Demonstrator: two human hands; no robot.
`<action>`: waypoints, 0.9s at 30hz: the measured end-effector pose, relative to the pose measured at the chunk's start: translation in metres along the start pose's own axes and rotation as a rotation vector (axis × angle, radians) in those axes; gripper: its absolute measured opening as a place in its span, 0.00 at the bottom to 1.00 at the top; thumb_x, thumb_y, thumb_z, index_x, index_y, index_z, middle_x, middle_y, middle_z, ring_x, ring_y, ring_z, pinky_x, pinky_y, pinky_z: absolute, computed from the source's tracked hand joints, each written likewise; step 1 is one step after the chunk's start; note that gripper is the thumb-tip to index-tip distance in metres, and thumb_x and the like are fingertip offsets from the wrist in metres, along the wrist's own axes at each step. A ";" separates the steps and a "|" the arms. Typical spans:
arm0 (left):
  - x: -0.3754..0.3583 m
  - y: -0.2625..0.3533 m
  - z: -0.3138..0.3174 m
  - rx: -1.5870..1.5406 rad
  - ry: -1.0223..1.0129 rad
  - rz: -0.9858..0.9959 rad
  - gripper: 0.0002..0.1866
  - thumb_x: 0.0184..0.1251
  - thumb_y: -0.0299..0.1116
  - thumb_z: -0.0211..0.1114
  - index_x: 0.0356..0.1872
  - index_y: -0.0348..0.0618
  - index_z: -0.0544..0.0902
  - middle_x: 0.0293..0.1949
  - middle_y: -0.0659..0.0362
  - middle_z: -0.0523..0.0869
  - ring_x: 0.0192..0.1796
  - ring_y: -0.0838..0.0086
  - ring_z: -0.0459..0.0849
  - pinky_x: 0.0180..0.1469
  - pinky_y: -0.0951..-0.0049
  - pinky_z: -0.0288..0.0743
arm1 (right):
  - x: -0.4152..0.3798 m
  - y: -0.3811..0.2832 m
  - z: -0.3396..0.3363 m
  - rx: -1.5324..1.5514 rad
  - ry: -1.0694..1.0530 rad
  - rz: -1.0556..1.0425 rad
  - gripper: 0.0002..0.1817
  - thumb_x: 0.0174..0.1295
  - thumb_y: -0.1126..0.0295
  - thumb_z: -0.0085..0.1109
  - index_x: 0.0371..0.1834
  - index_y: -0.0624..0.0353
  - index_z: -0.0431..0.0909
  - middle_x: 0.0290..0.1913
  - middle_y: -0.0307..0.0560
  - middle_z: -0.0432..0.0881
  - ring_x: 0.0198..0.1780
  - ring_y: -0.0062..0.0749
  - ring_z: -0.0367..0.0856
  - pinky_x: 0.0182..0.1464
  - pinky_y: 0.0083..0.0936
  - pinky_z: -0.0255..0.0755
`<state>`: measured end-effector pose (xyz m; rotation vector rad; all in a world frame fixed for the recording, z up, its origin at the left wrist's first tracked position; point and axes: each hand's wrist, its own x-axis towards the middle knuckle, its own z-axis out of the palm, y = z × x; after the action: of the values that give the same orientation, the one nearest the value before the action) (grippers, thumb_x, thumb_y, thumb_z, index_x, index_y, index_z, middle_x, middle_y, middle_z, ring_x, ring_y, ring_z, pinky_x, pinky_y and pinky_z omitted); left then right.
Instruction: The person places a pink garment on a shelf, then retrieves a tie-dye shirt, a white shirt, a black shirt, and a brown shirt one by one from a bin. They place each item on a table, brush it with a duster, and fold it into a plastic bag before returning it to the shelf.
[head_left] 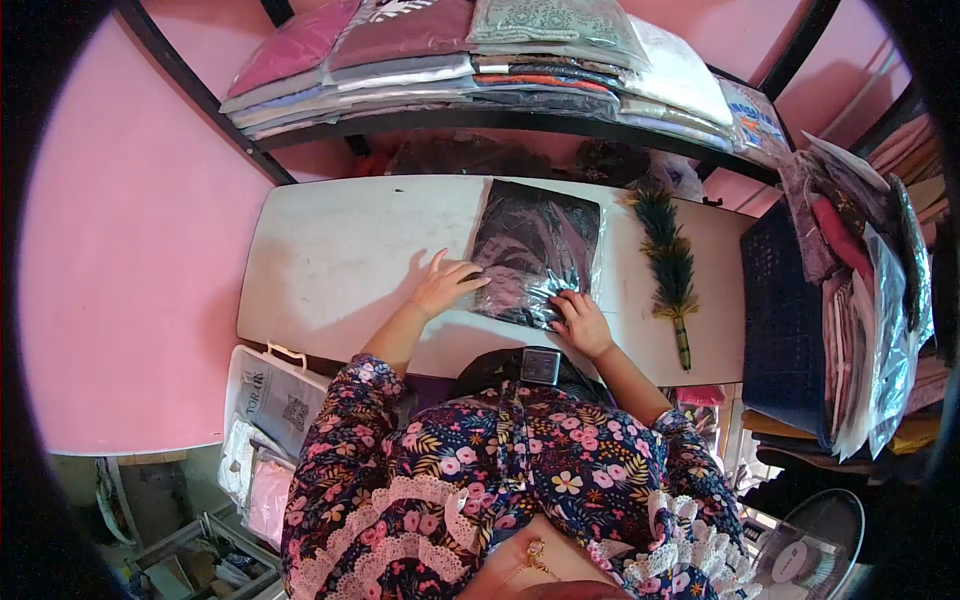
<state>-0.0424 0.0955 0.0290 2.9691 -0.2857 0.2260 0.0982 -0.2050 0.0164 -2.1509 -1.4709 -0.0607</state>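
A folded dark garment in a clear plastic bag [535, 240] lies flat on the white table [330, 240]. My left hand [447, 287] is at the lower left edge of the bag, fingers spread, with the fingertips touching the plastic. On the lower right part of the same bag rests my right hand [580, 322], its fingers bent against the shiny plastic. Whether those fingers pinch the plastic is too small to tell.
A dark green feather duster [668, 255] lies right of the bag. Beyond the table, a shelf [500, 118] carries stacked bagged garments. A blue basket [785, 320] with packed clothes stands at the right. At the lower left is a white bin [237, 385].
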 end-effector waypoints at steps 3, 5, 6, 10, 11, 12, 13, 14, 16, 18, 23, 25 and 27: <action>-0.004 -0.003 -0.001 0.046 -0.071 0.019 0.35 0.52 0.19 0.57 0.62 0.69 0.69 0.59 0.68 0.71 0.63 0.76 0.69 0.70 0.41 0.38 | -0.007 0.004 -0.009 -0.017 -0.011 -0.064 0.30 0.48 0.60 0.66 0.55 0.58 0.71 0.53 0.50 0.72 0.49 0.45 0.72 0.53 0.36 0.69; -0.003 -0.008 -0.001 0.079 -0.077 0.041 0.37 0.52 0.18 0.57 0.63 0.70 0.67 0.61 0.69 0.70 0.64 0.75 0.68 0.69 0.40 0.39 | -0.011 0.011 -0.019 0.076 -0.062 -0.198 0.35 0.46 0.56 0.67 0.59 0.58 0.69 0.57 0.53 0.70 0.53 0.48 0.72 0.56 0.37 0.68; -0.004 -0.013 0.003 0.085 -0.086 0.058 0.37 0.52 0.20 0.58 0.64 0.70 0.67 0.62 0.69 0.69 0.64 0.75 0.68 0.69 0.40 0.39 | -0.014 0.018 -0.021 0.076 -0.119 -0.229 0.38 0.45 0.56 0.68 0.61 0.59 0.66 0.60 0.58 0.67 0.58 0.51 0.70 0.60 0.38 0.66; 0.004 -0.015 -0.006 0.013 -0.226 0.057 0.38 0.50 0.27 0.64 0.65 0.71 0.66 0.63 0.71 0.68 0.64 0.77 0.67 0.68 0.37 0.40 | -0.019 0.034 -0.024 0.159 -0.207 -0.324 0.37 0.46 0.62 0.65 0.62 0.60 0.65 0.62 0.61 0.65 0.62 0.54 0.67 0.63 0.42 0.63; 0.005 -0.017 -0.006 0.029 -0.211 0.061 0.38 0.50 0.27 0.64 0.65 0.71 0.66 0.63 0.71 0.68 0.64 0.77 0.67 0.68 0.37 0.40 | -0.020 0.036 -0.023 0.164 -0.203 -0.326 0.36 0.46 0.63 0.64 0.62 0.60 0.65 0.63 0.60 0.65 0.62 0.54 0.67 0.63 0.42 0.63; 0.001 -0.019 -0.003 0.045 -0.206 0.088 0.38 0.50 0.30 0.65 0.65 0.71 0.65 0.63 0.72 0.68 0.64 0.77 0.67 0.67 0.36 0.39 | -0.023 0.034 -0.021 0.185 -0.180 -0.333 0.35 0.45 0.64 0.63 0.61 0.60 0.66 0.62 0.60 0.65 0.61 0.54 0.67 0.62 0.42 0.64; 0.002 -0.023 0.001 0.054 -0.210 0.114 0.38 0.49 0.33 0.67 0.65 0.71 0.65 0.63 0.72 0.68 0.64 0.78 0.68 0.67 0.35 0.39 | -0.022 0.037 -0.019 0.178 -0.181 -0.332 0.35 0.45 0.65 0.63 0.60 0.60 0.66 0.62 0.60 0.65 0.61 0.54 0.67 0.62 0.42 0.65; 0.001 -0.027 0.005 0.065 -0.205 0.118 0.38 0.49 0.33 0.67 0.65 0.71 0.65 0.63 0.72 0.68 0.64 0.78 0.68 0.67 0.35 0.39 | -0.023 0.038 -0.017 0.174 -0.184 -0.327 0.34 0.44 0.66 0.62 0.59 0.60 0.67 0.62 0.60 0.65 0.61 0.54 0.68 0.61 0.42 0.65; 0.004 -0.032 0.008 0.011 -0.191 0.159 0.38 0.49 0.34 0.67 0.65 0.71 0.65 0.64 0.72 0.67 0.64 0.78 0.68 0.66 0.34 0.39 | -0.025 0.036 -0.015 0.158 -0.162 -0.308 0.33 0.44 0.67 0.61 0.58 0.60 0.67 0.61 0.60 0.66 0.60 0.54 0.68 0.61 0.42 0.65; 0.004 -0.035 0.011 -0.002 -0.150 0.175 0.36 0.49 0.33 0.66 0.64 0.71 0.67 0.62 0.72 0.69 0.62 0.78 0.69 0.66 0.35 0.43 | -0.026 0.036 -0.010 0.139 -0.109 -0.301 0.33 0.44 0.68 0.61 0.58 0.61 0.67 0.60 0.59 0.67 0.60 0.53 0.69 0.61 0.41 0.66; 0.000 -0.029 0.017 0.034 -0.032 0.178 0.32 0.51 0.30 0.63 0.61 0.69 0.70 0.58 0.72 0.73 0.59 0.79 0.73 0.65 0.44 0.50 | -0.028 0.032 -0.006 0.153 -0.085 -0.237 0.31 0.41 0.72 0.62 0.55 0.62 0.70 0.57 0.56 0.70 0.58 0.50 0.71 0.60 0.39 0.68; -0.001 -0.026 0.020 0.029 0.036 0.159 0.30 0.54 0.29 0.60 0.60 0.68 0.72 0.58 0.71 0.74 0.57 0.79 0.74 0.64 0.48 0.53 | -0.027 0.030 -0.006 0.148 -0.072 -0.228 0.31 0.40 0.73 0.62 0.55 0.62 0.70 0.57 0.56 0.71 0.58 0.50 0.72 0.60 0.38 0.68; -0.002 -0.023 0.019 0.032 0.054 0.142 0.28 0.55 0.29 0.59 0.60 0.68 0.73 0.57 0.72 0.75 0.56 0.79 0.75 0.63 0.48 0.54 | -0.028 0.027 -0.008 0.138 -0.078 -0.217 0.31 0.41 0.71 0.63 0.55 0.62 0.70 0.57 0.56 0.70 0.58 0.50 0.72 0.60 0.37 0.68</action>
<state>-0.0374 0.1146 0.0074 2.9707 -0.4919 0.3294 0.1127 -0.2403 0.0037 -1.8980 -1.6973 0.0468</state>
